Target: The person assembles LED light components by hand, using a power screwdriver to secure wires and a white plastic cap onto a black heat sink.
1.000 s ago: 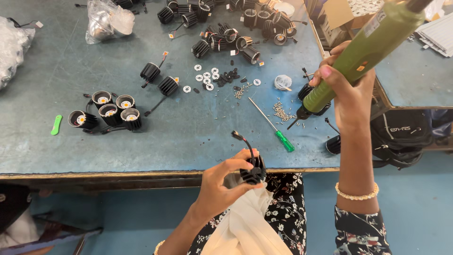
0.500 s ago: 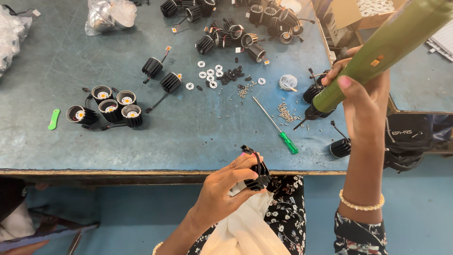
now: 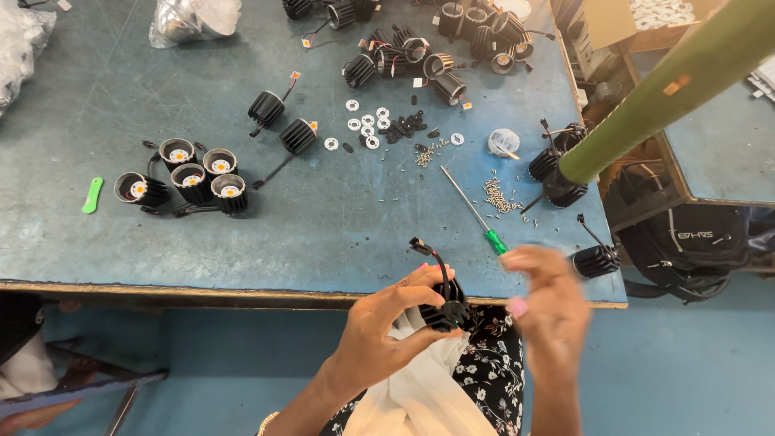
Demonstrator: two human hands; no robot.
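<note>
Left hand (image 3: 387, 323) has a firm grip on a small black finned lamp body (image 3: 446, 311), held just off the near edge of the tabletop (image 3: 242, 242), above the lap. Its short wire (image 3: 436, 258) sticks up and away, tipped with a little plug. Right hand (image 3: 549, 311) is blurred, fingers loosely spread, holding nothing I can see, sitting just right of the lamp body and near it. A green-handled screwdriver (image 3: 476, 211) lies close behind that hand, handle pointing toward it. A green tool (image 3: 662, 93) hangs above.
</note>
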